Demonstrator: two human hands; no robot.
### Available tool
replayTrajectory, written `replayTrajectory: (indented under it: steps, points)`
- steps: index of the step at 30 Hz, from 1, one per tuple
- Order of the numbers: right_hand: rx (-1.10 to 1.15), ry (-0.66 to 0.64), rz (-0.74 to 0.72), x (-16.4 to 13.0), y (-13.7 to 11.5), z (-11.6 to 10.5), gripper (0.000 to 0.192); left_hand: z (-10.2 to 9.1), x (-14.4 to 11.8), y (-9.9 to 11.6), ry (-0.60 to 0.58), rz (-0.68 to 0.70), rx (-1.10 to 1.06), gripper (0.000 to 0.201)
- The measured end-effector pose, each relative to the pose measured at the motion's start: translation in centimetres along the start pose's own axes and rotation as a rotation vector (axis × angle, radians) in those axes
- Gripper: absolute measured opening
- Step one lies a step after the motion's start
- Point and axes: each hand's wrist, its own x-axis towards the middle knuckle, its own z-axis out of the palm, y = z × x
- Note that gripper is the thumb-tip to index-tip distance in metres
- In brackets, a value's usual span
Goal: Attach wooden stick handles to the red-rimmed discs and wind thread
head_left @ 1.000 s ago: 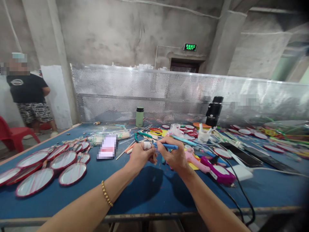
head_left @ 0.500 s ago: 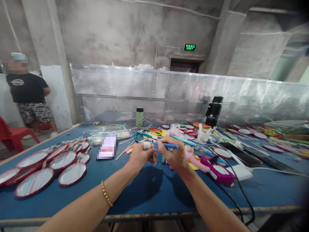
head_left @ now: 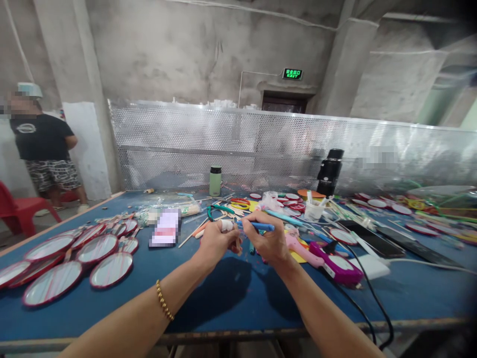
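Both forearms were left bare, with no sleeves seen up to the lower edge of the frame. A thin bracelet of gold-coloured beads (head_left: 164,299) was worn around the left wrist. A white bandage or tape (head_left: 226,225) was wrapped around one finger of the left hand (head_left: 216,241). The right hand (head_left: 269,242) was left uncovered.

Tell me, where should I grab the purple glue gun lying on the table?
Take the purple glue gun by its handle, probably from above on the near side. It lies flat, and its black cable trails off the table's front edge, so keep clear of that.
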Motion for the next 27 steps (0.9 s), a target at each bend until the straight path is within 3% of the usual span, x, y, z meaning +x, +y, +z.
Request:
replayTrajectory:
  steps: [27]
  points:
    - [-0.006,-0.015,0.046,0.20,-0.27,-0.22,0.022,0.01,0.32,-0.22,-0.013,-0.009,-0.060,0.027]
